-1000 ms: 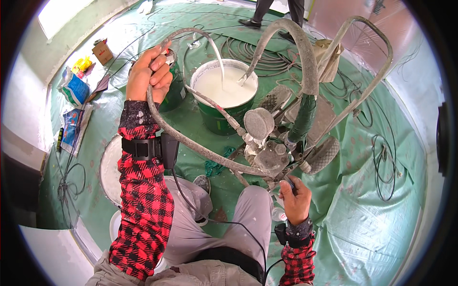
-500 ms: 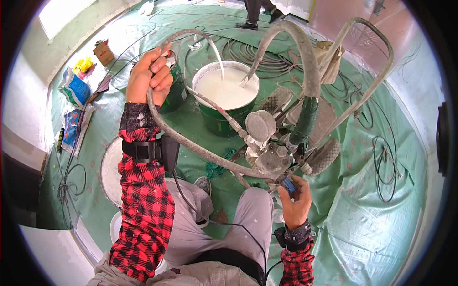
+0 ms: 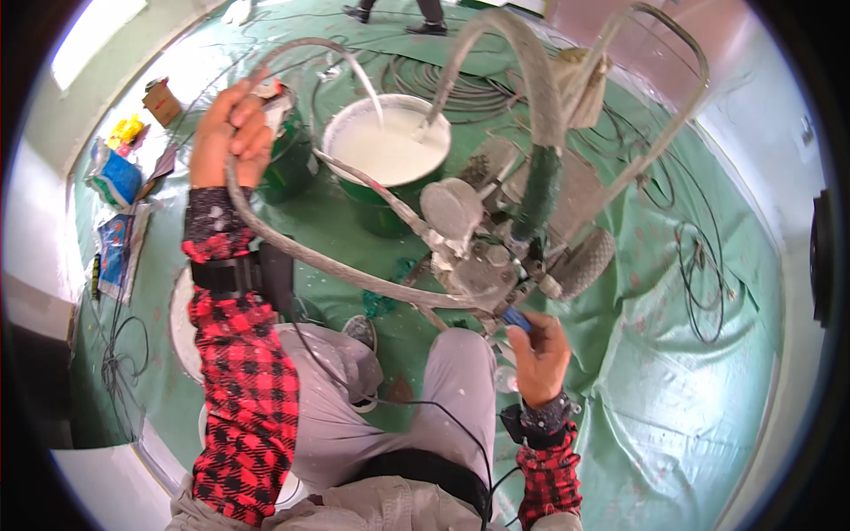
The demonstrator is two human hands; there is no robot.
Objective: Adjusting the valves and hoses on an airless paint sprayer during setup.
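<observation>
My left hand [image 3: 232, 137] is closed round a paint-spattered grey hose [image 3: 314, 252] that curves down to a sprayer [image 3: 482, 279] with a round gauge [image 3: 452, 208]. My right hand [image 3: 540, 358] is low on the sprayer, its fingers closed on a small blue handle [image 3: 515, 319], partly hidden by them. A thick hose [image 3: 544, 93], wrapped in green near its lower end, arches from the sprayer into a green bucket [image 3: 381, 208] of white liquid [image 3: 385, 142]. A thinner white tube [image 3: 363, 80] also dips into that bucket. Another green bucket [image 3: 292, 164] stands behind my left hand.
Coiled hoses [image 3: 425, 75] and cables [image 3: 699, 265] lie on green floor sheeting [image 3: 673, 398]. At left are blue bags [image 3: 119, 173], a cardboard box [image 3: 161, 103] and a yellow item [image 3: 126, 131]. Another person's legs [image 3: 429, 13] show at the top. A pail [image 3: 186, 323] is behind my left forearm.
The view has shifted, so most things appear higher and further left. More of the blue handle shows at my right hand. The other person's feet have moved leftward.
</observation>
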